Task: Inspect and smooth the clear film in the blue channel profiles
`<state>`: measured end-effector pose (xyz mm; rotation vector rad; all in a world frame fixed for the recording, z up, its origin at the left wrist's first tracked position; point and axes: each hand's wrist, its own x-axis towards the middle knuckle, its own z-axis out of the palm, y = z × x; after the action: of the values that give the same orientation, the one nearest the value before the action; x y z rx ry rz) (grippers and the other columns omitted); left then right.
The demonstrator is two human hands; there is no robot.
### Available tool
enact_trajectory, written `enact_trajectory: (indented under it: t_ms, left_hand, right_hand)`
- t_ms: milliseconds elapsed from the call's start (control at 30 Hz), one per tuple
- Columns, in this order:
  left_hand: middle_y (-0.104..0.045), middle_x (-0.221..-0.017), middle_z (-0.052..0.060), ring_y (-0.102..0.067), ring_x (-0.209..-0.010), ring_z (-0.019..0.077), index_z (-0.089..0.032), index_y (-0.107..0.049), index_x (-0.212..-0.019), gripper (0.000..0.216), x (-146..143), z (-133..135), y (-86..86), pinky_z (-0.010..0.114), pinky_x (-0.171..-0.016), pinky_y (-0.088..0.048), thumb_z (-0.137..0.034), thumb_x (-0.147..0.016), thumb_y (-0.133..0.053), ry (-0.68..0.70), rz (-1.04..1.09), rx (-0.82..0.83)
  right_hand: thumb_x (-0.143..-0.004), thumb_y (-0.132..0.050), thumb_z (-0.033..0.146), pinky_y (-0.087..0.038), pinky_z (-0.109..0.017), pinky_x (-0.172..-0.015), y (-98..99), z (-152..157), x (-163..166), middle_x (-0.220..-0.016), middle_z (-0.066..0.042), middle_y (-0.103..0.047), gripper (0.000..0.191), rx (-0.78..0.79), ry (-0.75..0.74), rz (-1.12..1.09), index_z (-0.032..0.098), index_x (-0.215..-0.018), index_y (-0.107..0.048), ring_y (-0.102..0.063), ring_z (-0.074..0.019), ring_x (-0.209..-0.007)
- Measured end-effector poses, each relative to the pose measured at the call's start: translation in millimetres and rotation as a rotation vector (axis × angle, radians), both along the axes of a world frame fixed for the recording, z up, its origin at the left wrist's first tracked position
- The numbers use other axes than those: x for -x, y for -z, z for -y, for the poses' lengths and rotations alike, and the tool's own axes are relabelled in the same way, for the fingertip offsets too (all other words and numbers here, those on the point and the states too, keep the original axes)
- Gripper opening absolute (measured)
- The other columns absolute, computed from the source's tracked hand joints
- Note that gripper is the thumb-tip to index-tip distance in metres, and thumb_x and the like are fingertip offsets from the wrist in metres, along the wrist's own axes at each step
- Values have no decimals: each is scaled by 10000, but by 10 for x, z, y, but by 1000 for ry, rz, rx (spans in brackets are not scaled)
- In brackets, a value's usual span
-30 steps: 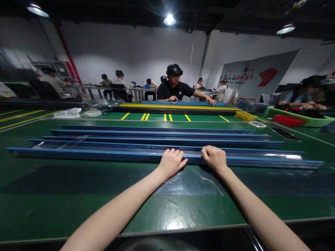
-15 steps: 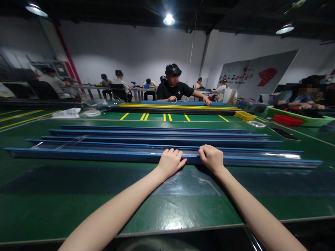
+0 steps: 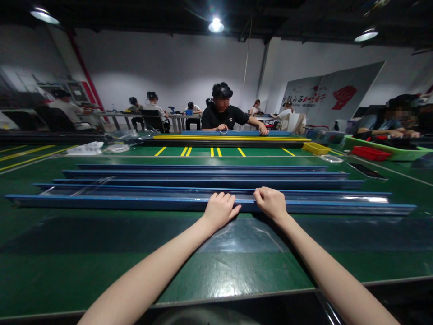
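Note:
A long blue U-shaped channel (image 3: 111, 201) lies across the green table in front of me, with clear film showing inside its trough. My left hand (image 3: 220, 209) grips its near rim around the middle, fingers curled over the edge and thumb outside. Just to the right, my right hand (image 3: 271, 204) is closed in a fist at the same rim; what its fingers hold is hidden. On my side of the channel, a wide clear plastic sheet (image 3: 135, 234) lies flat under my forearms. Behind it rests a second blue channel (image 3: 297, 184), parallel to the first.
Farther back are a yellow tray (image 3: 316, 149), a red tray (image 3: 370, 153), a green bin (image 3: 402, 155) and a phone (image 3: 367, 171). Across the table a co-worker (image 3: 225, 115) handles another blue profile (image 3: 284, 133). Clear plastic wrapping (image 3: 126, 136) lies back left.
My right hand has shifted slightly left along the rim, closer to my left hand. The left hand and the channels stay in place.

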<state>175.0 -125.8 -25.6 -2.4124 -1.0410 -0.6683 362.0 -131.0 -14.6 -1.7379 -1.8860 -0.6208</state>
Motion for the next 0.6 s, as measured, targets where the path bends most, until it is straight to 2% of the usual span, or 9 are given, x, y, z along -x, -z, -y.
enact_trajectory:
  t_ms: [133, 367, 600]
  left_hand:
    - [-591, -723, 51, -519, -718, 190, -158, -524, -782, 291, 0, 2, 8, 311, -608, -303, -400, -841, -374, 3, 3, 4]
    - [-584, -744, 39, -515, -722, 187, -165, -518, -809, 266, 6, 13, -5, 311, -611, -302, -391, -841, -381, 29, -5, -4]
    - [-568, -762, 38, -502, -740, 179, -162, -522, -859, 241, 10, 24, -22, 309, -637, -303, -350, -851, -371, 97, -3, -40]
  right_hand:
    - [-817, -334, 302, -199, -233, -481, -12, -3, -3, -594, -23, -614, 401, -2, -1, 10, 171, -520, -571, -494, -87, -503]
    - [-794, -345, 270, -205, -230, -473, -10, -10, -43, -500, -27, -566, 402, -92, -47, 91, 160, -464, -548, -455, -80, -459]
    - [-779, -353, 275, -191, -227, -455, 11, -6, -226, -463, -30, -541, 413, -142, -9, 94, 154, -424, -525, -413, -76, -422]
